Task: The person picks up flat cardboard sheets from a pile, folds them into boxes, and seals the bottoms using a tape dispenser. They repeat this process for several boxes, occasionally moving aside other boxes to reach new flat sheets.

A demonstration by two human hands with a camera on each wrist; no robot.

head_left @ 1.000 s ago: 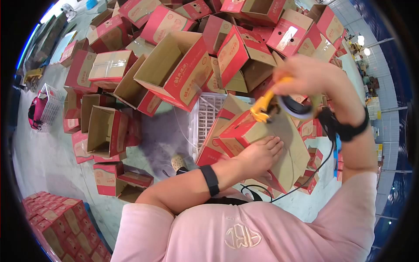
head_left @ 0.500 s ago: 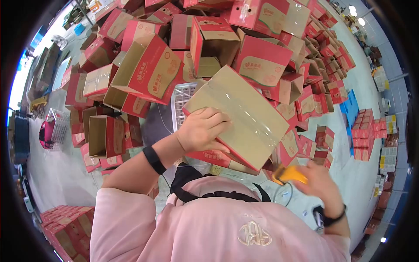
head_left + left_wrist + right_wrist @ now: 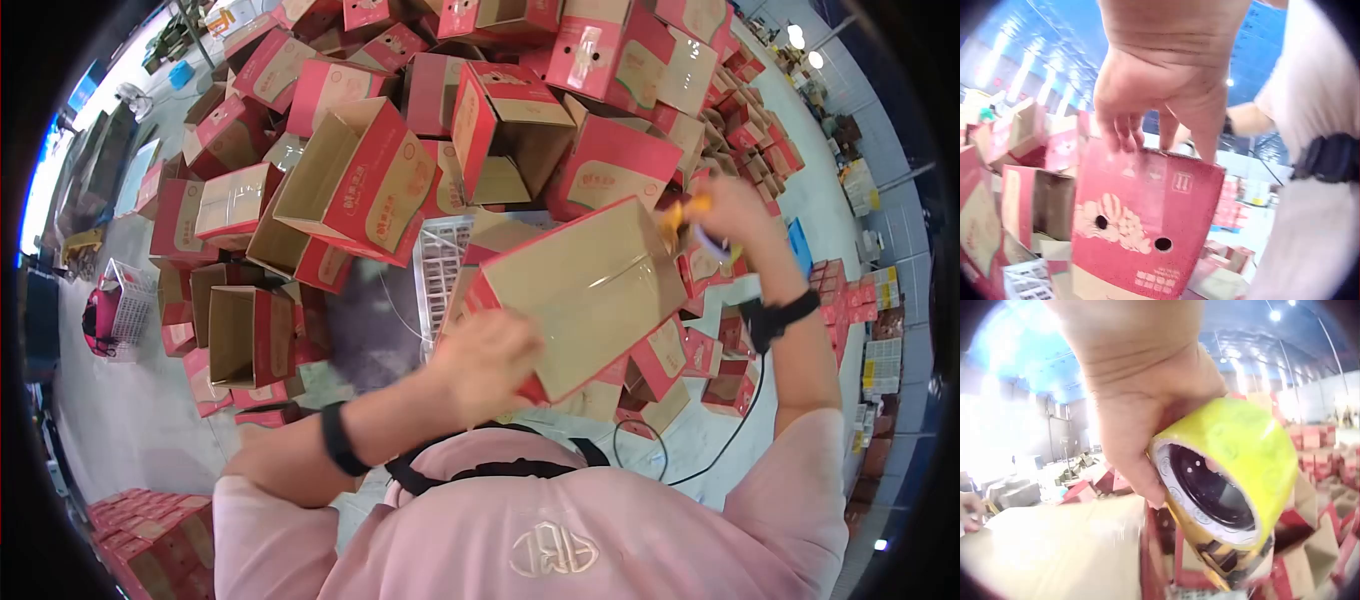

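Note:
A red and tan carton (image 3: pixel 590 290) lies in front of me with its tan flap side up and shiny clear tape along the middle. My left hand (image 3: pixel 490 360) grips its near left end; in the left wrist view the fingers bend over the top edge of the red end panel (image 3: pixel 1135 206), which has two round holes. My right hand (image 3: pixel 735 215), beyond the far right corner, holds a yellow tape dispenser (image 3: pixel 683 213). The right wrist view shows its roll of yellowish clear tape (image 3: pixel 1241 440) right beside the hand, with the carton top (image 3: pixel 1066 544) to the left.
A large heap of open cartons (image 3: pixel 370 190) rises ahead and to both sides. Under the held carton stands a white plastic crate (image 3: pixel 440 265). A white basket (image 3: pixel 133 300) sits on the floor at left. Stacked red boxes (image 3: pixel 150 530) are at lower left.
The right hand with the tape dispenser swung down to the near right, then back up to the carton's far right corner. My left hand shifted from the carton's top to its left end.

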